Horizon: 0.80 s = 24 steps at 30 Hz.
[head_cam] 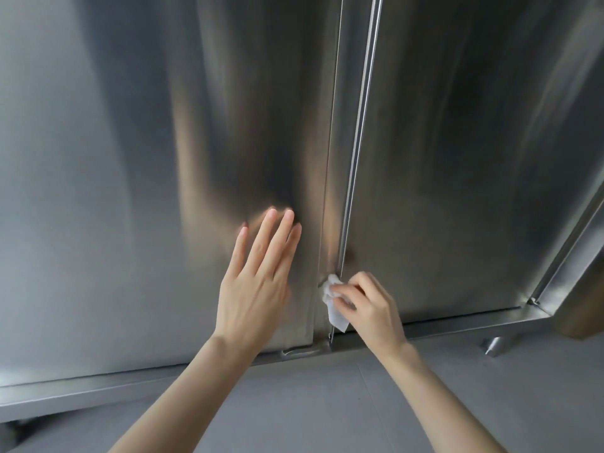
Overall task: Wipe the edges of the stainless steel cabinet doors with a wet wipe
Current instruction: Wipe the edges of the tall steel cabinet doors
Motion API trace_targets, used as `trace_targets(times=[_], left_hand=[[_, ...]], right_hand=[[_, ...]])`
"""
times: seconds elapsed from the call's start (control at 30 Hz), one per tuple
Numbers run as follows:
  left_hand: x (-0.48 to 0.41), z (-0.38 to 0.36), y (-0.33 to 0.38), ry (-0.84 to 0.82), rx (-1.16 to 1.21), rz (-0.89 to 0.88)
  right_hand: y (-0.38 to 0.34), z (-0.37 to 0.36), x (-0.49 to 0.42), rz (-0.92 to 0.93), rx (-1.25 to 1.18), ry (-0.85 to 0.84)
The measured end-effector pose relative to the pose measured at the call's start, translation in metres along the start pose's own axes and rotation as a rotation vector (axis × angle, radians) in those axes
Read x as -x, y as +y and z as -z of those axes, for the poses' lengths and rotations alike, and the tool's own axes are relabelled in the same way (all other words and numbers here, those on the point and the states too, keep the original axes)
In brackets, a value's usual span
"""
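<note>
Two brushed steel cabinet doors fill most of the frame, the left door [147, 165] and the right door [483, 152], meeting at a narrow vertical gap a little right of centre. A bright rounded edge strip [363, 125] runs down the inner side of the right door from the top of the frame to near its bottom. The left hand [256, 282], in the lower centre, lies against the left door just beside the gap, its fingers [268, 237] straight, close together and pointing up, holding nothing. The right hand [371, 305], lower right of centre, pinches a white wet wipe [334, 304] between the thumb and curled fingers [347, 293]. The wipe is bunched at the top, where it is pressed against the gap at the lower end of the edge strip, and a loose flap hangs down towards the bottom of the doors. Below the doors a steel base rail [85, 389] crosses the frame, rising from lower left towards the right. Under it lies a grey floor [327, 413], and a short metal cabinet foot [494, 344] shows at the lower right. At the right border a steel frame post [568, 256] slants down to the rail, with a brown surface [586, 308] beside it.
</note>
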<state>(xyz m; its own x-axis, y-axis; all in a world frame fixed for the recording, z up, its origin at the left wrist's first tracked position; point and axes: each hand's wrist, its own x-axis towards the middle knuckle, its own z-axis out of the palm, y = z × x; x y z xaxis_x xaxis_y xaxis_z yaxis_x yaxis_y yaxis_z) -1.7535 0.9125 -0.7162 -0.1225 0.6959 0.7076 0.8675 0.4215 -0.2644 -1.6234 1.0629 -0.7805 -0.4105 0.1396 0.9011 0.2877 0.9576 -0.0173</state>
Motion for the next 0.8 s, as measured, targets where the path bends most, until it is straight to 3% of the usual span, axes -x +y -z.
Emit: trace_targets(times=[0.17,0.47,0.7,0.8], left_hand=[[0.002,-0.01,-0.001,0.038,0.012,0.004],[0.002,0.003,-0.003,0.008,-0.011,-0.019],[-0.013,0.019,-0.006,0.097,0.075,0.024],[-0.029,0.032,-0.005,0.109,0.116,0.055]], right_hand=[[0.011,0.006,-0.051,0.003,-0.032,0.147],[0.005,0.003,-0.012,0.09,0.021,-0.069],[0.007,0.039,-0.132,0.151,0.067,0.233],[0.003,0.043,-0.129,0.198,0.071,0.163]])
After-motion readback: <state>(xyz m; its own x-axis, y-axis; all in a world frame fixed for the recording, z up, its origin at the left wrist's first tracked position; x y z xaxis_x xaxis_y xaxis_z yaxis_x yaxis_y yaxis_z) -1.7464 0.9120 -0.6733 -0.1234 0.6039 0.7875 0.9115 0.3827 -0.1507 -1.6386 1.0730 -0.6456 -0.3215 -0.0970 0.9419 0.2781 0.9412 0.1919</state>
